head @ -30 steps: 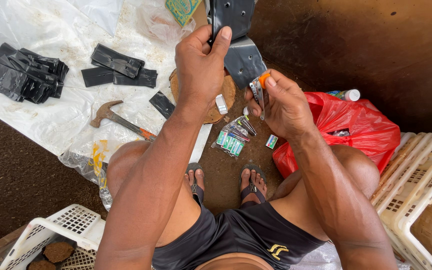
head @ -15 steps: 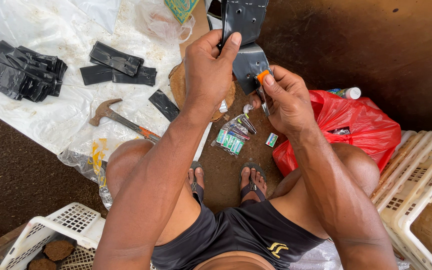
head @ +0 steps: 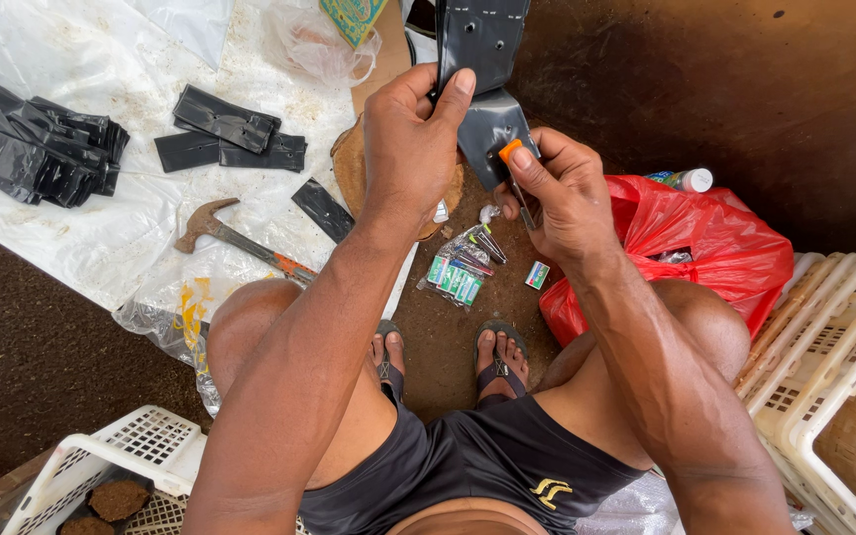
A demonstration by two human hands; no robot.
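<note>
While a white slotted plastic crate (head: 116, 458) sits nearest, below the hammer (head: 240, 241), both hands are clamped on work above the sandalled feet: the left hand (head: 413, 149) grips a glossy black rubber strip (head: 482, 79), and the right hand (head: 559, 198) pinches a thin orange-handled tool (head: 515, 168) against it. Compared with half a second ago, the strip sits slightly higher in the left hand's grip. Right of the hammer lie small green packets (head: 456, 272) and a crinkled red plastic bag (head: 705, 248); beyond it, flat black rubber pieces (head: 225, 129) on white sheeting (head: 71, 59).
</note>
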